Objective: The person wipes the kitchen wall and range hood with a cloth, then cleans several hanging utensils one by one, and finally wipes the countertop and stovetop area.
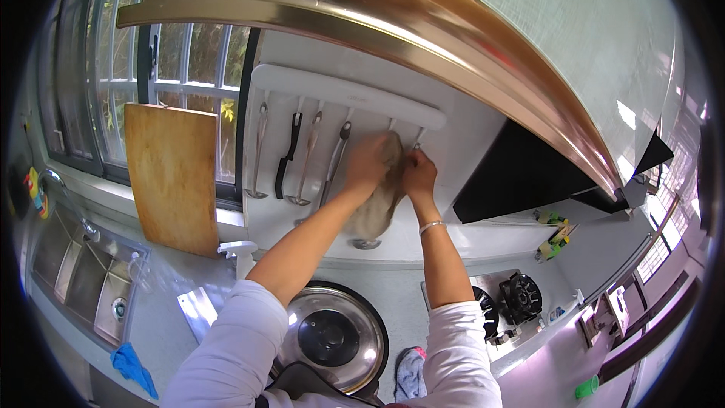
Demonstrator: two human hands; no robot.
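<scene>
- Left hand (pixel 368 164), centre of frame: blurred; fingers closed on a bunch of grey-brown cloth, grip narrow
- Right hand (pixel 420 175), just right of it: fingers curled in close beside the cloth's upper right edge, under the end of the rail; cannot tell whether they pinch the cloth or a hanging handle
- Cloth (pixel 372 215): centre of frame, between and below the hands, draped downward in front of the pale wall (pixel 468 132)
- Rail (pixel 340 93), upper centre: white, with hooks along its lower side
- Hanging from it, left of the hands: ladle (pixel 260 147), black-handled tool (pixel 288 153) and other metal utensils
- Round metal end of one utensil (pixel 367 243) shows just below the cloth
- Cutting board (pixel 172 181), left of frame: wooden, upright, leaning by the window (pixel 190 68)
- Lower centre: pan with a metal lid (pixel 302 313) on the desk (pixel 404 298)
- Lower left: sink (pixel 72 268); blue rag (pixel 134 369) at its near edge
- Lower right: stove (pixel 521 298)
</scene>
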